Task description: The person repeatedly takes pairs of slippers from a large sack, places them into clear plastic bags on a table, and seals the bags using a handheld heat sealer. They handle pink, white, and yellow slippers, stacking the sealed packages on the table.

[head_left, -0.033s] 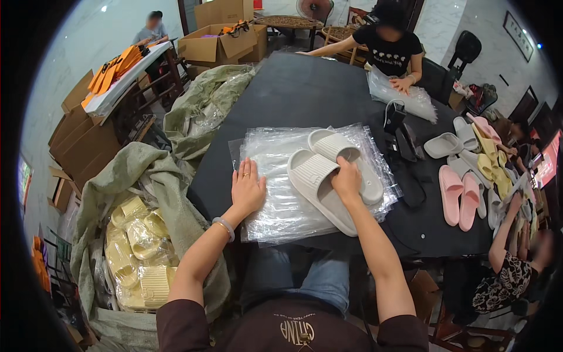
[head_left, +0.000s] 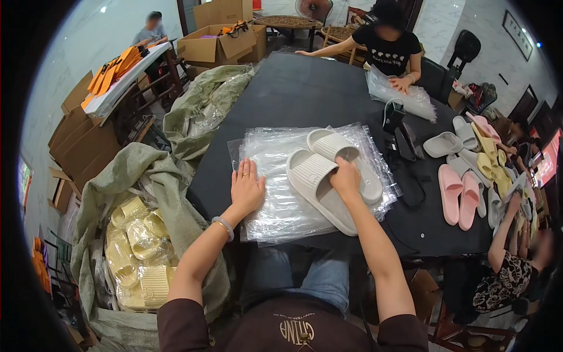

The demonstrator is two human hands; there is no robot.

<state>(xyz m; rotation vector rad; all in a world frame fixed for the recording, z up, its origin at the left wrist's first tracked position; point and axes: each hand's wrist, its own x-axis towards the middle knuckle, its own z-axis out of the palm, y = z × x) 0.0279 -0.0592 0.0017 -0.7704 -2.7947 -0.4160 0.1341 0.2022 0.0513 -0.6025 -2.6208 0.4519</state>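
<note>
Two pale grey slippers (head_left: 314, 174) lie on a stack of clear plastic bags (head_left: 272, 205) near the front edge of the black worktop (head_left: 287, 88), both tilted the same way and close together. We have our right hand (head_left: 346, 176) closed on the pair where their inner sides meet, though we cannot tell exactly where every fingertip sits. Our left hand (head_left: 248, 186) rests spread flat and palm down on the left part of the stack, grasping nothing. Right of the stack we see a black device (head_left: 404, 134) with a cable, then pink slippers (head_left: 450, 196) beside other grey and yellow ones. To our left, an open green sack (head_left: 97, 193) holds bagged yellow slippers (head_left: 143, 243). Across from us, a co-worker (head_left: 384, 56) rests one hand on a bundle of clear bags (head_left: 419, 104).
</note>
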